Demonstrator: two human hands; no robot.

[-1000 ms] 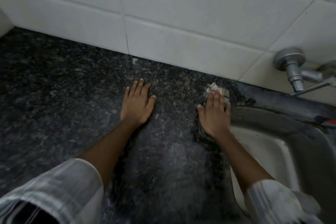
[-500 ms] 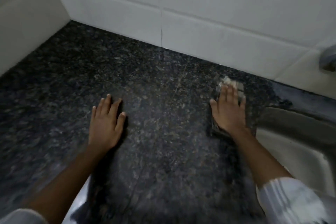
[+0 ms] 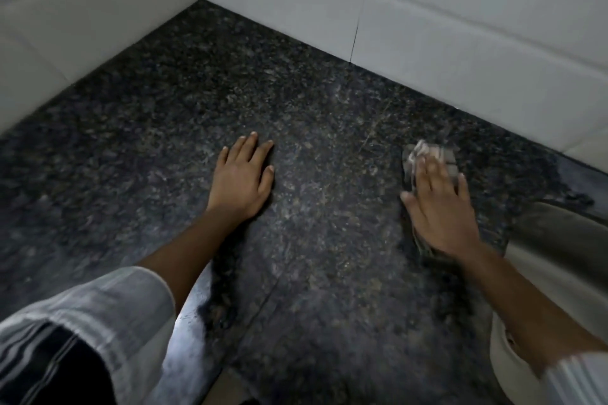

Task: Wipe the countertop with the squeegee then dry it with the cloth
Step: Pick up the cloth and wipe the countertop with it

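- At the bottom left of the frame we see our striped sleeve [image 3: 88,316]. It hangs close over the front edge of the countertop [image 3: 312,273], and it could drag through damp stone if we lean further in.
- At the lower right, the grey rim of the sink [image 3: 552,227] lies just beside our right wrist. If a stroke runs too far to that side, we think the cloth may slip over the rim and fall into the basin.
- In the middle of the frame our left hand [image 3: 241,179] rests flat on the stone, fingers straight and a little apart, holding nothing. If the surface under it is wet, this hand may slide, and the place it covers may stay undried.
- At the centre right our right hand [image 3: 439,207] presses the cloth [image 3: 424,154] flat on the countertop with straight fingers. The hand is blurred, so we cannot tell if a finger hooks the edge. The cloth is bunched beyond the fingertips; we judge it could fold under and leave streaks.
- Toward the upper left, the corner under the white tiled wall [image 3: 460,26] is well apart from the cloth and may be missed.
- We do not see the squeegee anywhere.
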